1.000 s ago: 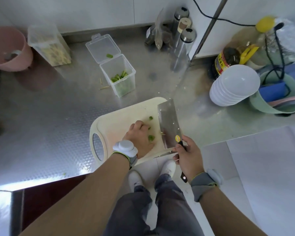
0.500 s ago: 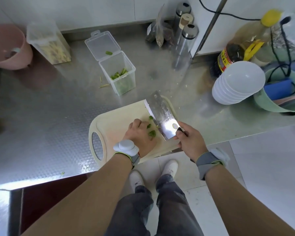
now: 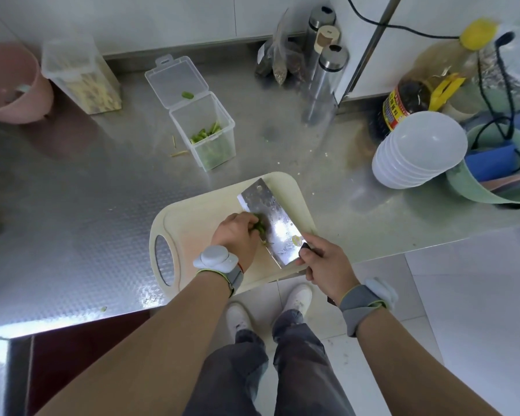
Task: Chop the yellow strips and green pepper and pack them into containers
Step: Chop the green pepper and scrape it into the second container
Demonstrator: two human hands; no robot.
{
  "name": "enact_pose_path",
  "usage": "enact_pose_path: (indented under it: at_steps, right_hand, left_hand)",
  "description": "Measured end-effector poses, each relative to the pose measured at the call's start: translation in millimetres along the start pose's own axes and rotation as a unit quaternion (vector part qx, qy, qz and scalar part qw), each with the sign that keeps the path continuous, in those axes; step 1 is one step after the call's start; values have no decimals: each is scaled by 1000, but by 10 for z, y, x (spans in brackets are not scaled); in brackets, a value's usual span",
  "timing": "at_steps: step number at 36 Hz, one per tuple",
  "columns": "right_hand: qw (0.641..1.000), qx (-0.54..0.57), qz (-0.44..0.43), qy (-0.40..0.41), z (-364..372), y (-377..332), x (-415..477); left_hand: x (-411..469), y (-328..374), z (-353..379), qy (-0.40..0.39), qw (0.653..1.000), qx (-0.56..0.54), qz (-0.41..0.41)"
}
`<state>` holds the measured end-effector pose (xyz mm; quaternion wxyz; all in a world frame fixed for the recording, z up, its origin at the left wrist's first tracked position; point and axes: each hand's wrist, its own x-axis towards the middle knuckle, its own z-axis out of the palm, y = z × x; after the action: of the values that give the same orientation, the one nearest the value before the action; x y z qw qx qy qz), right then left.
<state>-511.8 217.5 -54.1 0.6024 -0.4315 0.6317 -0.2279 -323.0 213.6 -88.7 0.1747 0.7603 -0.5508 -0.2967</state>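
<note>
On the cream cutting board (image 3: 192, 223) my left hand (image 3: 236, 235) presses chopped green pepper pieces (image 3: 260, 227) against the flat of a cleaver (image 3: 270, 222). My right hand (image 3: 321, 261) grips the cleaver's handle, with the blade tilted flat over the board. Behind the board stands an open clear container (image 3: 203, 136) partly filled with green pepper pieces; one green piece lies on its lid. A closed clear container of yellow strips (image 3: 84, 76) stands at the back left.
A pink bucket (image 3: 12, 85) sits far left. Steel bottles (image 3: 327, 55) and spice bags stand at the back. A stack of white bowls (image 3: 418, 148), an oil bottle (image 3: 418, 91) and a green basin (image 3: 493, 181) crowd the right. Loose yellow strips (image 3: 179, 153) lie on the counter.
The cleaver has gone from upright on its edge to lying tilted flat. My left hand has slid right, gathering the pepper pieces against the blade.
</note>
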Motion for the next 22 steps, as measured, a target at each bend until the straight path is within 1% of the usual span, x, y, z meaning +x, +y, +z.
enact_pose_path:
  at_steps: [4,9,12,17,20,22]
  right_hand:
    - [999,38,16,-7,17,-8,-51]
    - [997,73,27,16,-40,-93,-106]
    - [997,66,23,27,-95,-204,-103]
    - [998,54,-24,37,-118,-604,-20]
    - [996,65,-46,32,-51,-875,48]
    - [995,81,-57,23,20,-1115,112]
  left_hand:
    - [20,56,-33,1,1000,-18,2]
    - [62,234,-179,-8,999,-11,38]
    - [113,375,-309,7,998,-10,63]
    - [288,629,-658,70,992,-7,107]
    - [404,740,-897,111,987,8,112]
    - [489,800,-1089,141,985,-6,102]
